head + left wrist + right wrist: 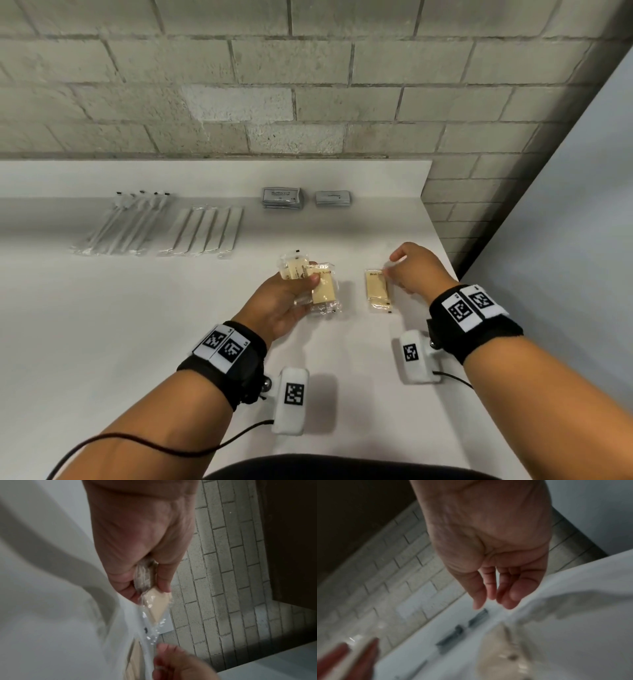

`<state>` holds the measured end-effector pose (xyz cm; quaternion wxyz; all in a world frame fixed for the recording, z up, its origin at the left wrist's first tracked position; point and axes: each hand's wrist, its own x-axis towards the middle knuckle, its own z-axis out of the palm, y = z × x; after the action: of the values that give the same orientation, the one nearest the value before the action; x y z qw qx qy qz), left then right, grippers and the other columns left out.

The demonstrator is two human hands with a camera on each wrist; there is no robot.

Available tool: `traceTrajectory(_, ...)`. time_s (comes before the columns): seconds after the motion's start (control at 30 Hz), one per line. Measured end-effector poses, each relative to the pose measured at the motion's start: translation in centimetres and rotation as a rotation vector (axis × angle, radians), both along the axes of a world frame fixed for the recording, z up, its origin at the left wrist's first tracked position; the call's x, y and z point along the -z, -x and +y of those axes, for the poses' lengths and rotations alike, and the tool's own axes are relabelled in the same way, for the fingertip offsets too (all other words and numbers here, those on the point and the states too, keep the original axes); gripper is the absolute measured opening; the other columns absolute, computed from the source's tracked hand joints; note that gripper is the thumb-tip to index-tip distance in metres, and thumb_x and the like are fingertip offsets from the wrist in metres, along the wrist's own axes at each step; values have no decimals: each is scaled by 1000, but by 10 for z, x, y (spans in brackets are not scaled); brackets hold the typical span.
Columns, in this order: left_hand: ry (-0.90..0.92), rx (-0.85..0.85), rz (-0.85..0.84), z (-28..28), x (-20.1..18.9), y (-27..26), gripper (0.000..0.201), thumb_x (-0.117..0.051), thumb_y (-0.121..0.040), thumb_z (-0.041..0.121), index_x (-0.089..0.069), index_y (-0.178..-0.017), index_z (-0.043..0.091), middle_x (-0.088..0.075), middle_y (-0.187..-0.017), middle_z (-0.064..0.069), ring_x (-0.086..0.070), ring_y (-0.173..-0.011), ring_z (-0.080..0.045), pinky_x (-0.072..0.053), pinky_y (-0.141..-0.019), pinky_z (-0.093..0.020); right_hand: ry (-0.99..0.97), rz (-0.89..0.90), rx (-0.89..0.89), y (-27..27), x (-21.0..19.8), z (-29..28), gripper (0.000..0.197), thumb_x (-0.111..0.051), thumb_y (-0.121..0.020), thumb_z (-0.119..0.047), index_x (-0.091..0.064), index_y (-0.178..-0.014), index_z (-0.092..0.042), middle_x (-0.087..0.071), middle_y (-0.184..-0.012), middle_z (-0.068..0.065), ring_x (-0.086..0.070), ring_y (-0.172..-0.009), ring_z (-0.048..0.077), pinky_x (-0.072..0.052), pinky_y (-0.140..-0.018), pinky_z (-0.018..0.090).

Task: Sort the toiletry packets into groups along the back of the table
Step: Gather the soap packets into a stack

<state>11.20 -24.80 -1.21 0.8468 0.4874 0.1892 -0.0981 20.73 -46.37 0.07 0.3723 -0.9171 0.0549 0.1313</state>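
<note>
A person stands at a white table (102,308) set against a grey block wall (308,85); only the forearms show, each with a black wrist strap bearing square printed markers.

The left hand (284,301) is raised just above the table near its middle. Its thumb and fingers are curled around two clear-wrapped soap packets (308,277), which fan out from the grip. The left wrist view shows the same packets (154,608) pinched between thumb and fingers.

To the right, a third soap packet (378,286) lies flat on the table, well apart from the held pair. The right hand (411,270) sits at its right edge, fingertips at or just over the far corner of the wrapper. In the right wrist view the fingers (510,588) hang loosely curled and close together with nothing between them; whether they touch the packet I cannot tell.

Along the far side of the table lie sorted groups: at far left a row of long clear-wrapped toothbrushes (126,222), beside them a row of long flat white sachets (205,229), then a stack of grey sachets (282,198) and, just to its right, a smaller grey stack (333,198).
</note>
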Motion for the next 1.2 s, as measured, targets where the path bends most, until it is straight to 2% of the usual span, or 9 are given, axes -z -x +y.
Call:
traceTrajectory(0.13, 12, -32, -29, -5, -4, -1, 30, -64, -84, 0, -59, -113, 3, -68, -95, -13, -68, -84, -27, -59, -72, -38, -494, 184, -266, 30, -26, 24, 8, -73, -82, -16, -67, -86, -12, -67, -70, 5, -60, -58, 16, -47, -53, 28)
traceTrajectory(0.3, -38, -26, -41, -10, -12, 2, 8, -66, -85, 5, -63, -91, 9, -69, -83, -9, -70, -68, -21, -57, -57, -27, -518, 81, -237, 44, -25, 39, 8, -73, -81, -10, -67, -76, -8, -63, -61, 6, -56, -52, 15, -46, -49, 25)
traceTrajectory(0.47, -98, 6, -84, -7, -15, 6, 7, -67, -85, 4, -66, -91, 7, -71, -72, -4, -68, -61, -14, -56, -55, -25, -646, 73, -269, 46, -25, 35, 21, -71, -81, -4, -68, -99, -14, -61, -65, 0, -56, -51, 9, -46, -49, 24)
traceTrajectory(0.7, -207, 59, -138, -13, -19, 7, 5, -65, -86, 5, -65, -83, 9, -68, -68, -2, -65, -63, -15, -55, -57, -25, -433, -33, -342, 42, -42, 39, 5, -71, -83, -13, -69, -79, -14, -64, -68, -1, -57, -61, 12, -48, -52, 24)
traceTrajectory(0.83, -232, 86, -168, -17, -21, 7, 9, -65, -86, 4, -65, -79, 10, -64, -70, -5, -62, -64, -18, -55, -59, -26, -327, -84, -354, 39, -48, 38, 15, -68, -87, -23, -69, -76, -13, -60, -62, -5, -53, -56, 7, -44, -50, 19)
traceTrajectory(0.93, -257, 119, -192, -17, -22, 9, 10, -64, -87, 4, -64, -79, 10, -64, -70, -4, -60, -66, -19, -53, -63, -28, -241, -97, -457, 38, -53, 34, 11, -70, -85, -19, -71, -83, -8, -59, -60, -11, -52, -47, -4, -37, -44, 7)
traceTrajectory(1.0, -264, 123, -204, -16, -22, 9, 8, -63, -88, 6, -64, -82, 10, -66, -69, -2, -61, -66, -18, -54, -62, -27, -217, -75, -509, 37, -57, 32, 6, -71, -84, -15, -72, -83, -9, -61, -63, -8, -52, -47, -3, -40, -45, 10)
traceTrajectory(1.13, -164, 18, -158, -12, -21, 6, 8, -59, -93, 19, -61, -94, 11, -67, -81, -4, -65, -70, -17, -57, -67, -31, -880, 39, -276, 29, -61, 17, 9, -69, -78, -10, -69, -70, -12, -60, -57, 2, -49, -45, 11, -40, -42, 21)
traceTrajectory(1.2, -147, -16, -130, -8, -19, 4, 12, -59, -93, 24, -61, -92, 12, -67, -79, -2, -64, -68, -15, -56, -68, -30, -834, 2, -241, 24, -59, 10, 8, -68, -81, -10, -67, -73, -9, -61, -54, -3, -50, -44, 10, -40, -42, 20)
